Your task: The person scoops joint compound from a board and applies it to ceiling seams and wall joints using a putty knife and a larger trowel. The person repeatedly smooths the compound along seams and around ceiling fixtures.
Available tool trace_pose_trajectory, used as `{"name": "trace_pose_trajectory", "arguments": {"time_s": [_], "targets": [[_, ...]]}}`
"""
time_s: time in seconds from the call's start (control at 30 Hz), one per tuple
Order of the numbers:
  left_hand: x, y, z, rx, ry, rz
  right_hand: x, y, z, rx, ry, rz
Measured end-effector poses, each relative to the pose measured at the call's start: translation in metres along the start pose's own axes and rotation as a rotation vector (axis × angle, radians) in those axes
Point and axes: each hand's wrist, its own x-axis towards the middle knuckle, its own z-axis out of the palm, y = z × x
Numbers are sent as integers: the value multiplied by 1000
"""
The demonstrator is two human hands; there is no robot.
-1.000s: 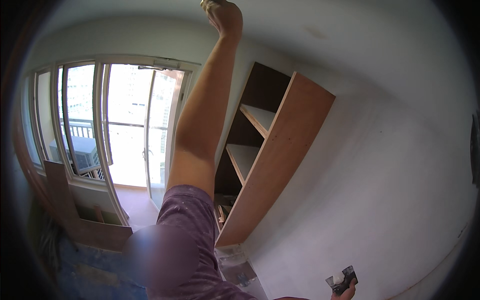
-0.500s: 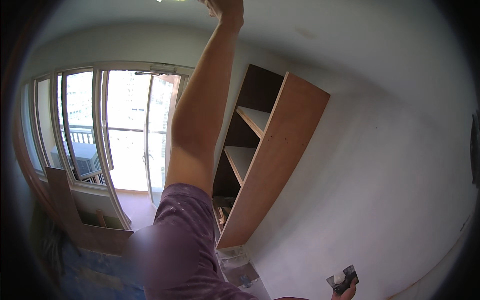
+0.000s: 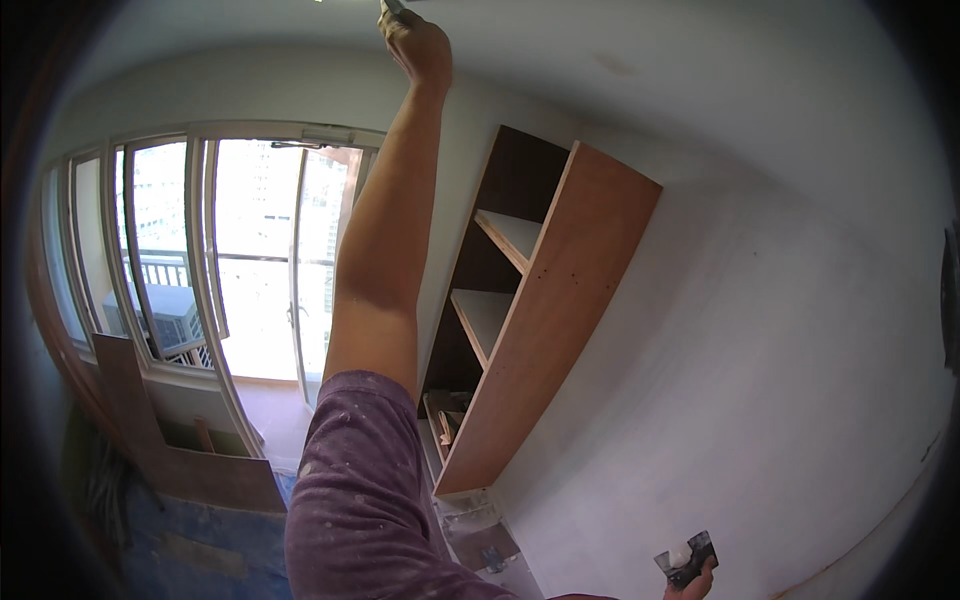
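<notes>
My left hand [image 3: 415,45] is raised at the top edge against the white ceiling [image 3: 690,70], fingers wrapped round a slim tool handle [image 3: 396,8], with the rest of the tool mostly out of view. My left forearm and purple, speckled sleeve fill the middle. At lower right my right hand [image 3: 700,580] grips a dark, flat spreader blade [image 3: 685,565] with a lump of white paste on it, held in front of the pale wall [image 3: 800,400].
A tall wooden shelving unit [image 3: 570,300] stands behind my arm. At left are windows [image 3: 160,210], an open glazed door [image 3: 255,190] to a balcony with an outdoor unit [image 3: 155,310], a leaning board [image 3: 205,475], and a blue-covered floor [image 3: 200,540].
My left hand has shifted slightly down and leftward compared with half a second ago, bringing more of it and the tool handle into view. My right hand stays in nearly the same place.
</notes>
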Motion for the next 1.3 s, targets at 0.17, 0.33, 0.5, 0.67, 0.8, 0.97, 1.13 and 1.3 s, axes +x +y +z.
{"name": "trace_pose_trajectory", "arguments": {"time_s": [0.17,0.33,0.5,0.67,0.8,0.97,1.13,1.3], "targets": [[-7,-5,10,261,-27,68,15,17,-52,-496,-123,-389],[-14,3,30,195,-31,59,12,18,-60,-525,-92,-418],[-26,-25,44,420,21,326,20,21,-52,-406,-56,-251],[-72,15,14,54,-62,4,-2,2,-3,24,73,-5],[-9,3,0,-143,-115,-230,-4,5,-9,-35,59,-25],[81,-52,-11,-113,-175,-351,15,22,-42,-252,-62,-141],[99,-38,-9,-140,-141,-533,-3,6,8,15,83,37],[87,7,-2,-120,-269,-492,30,23,-35,-86,20,-2]]}}
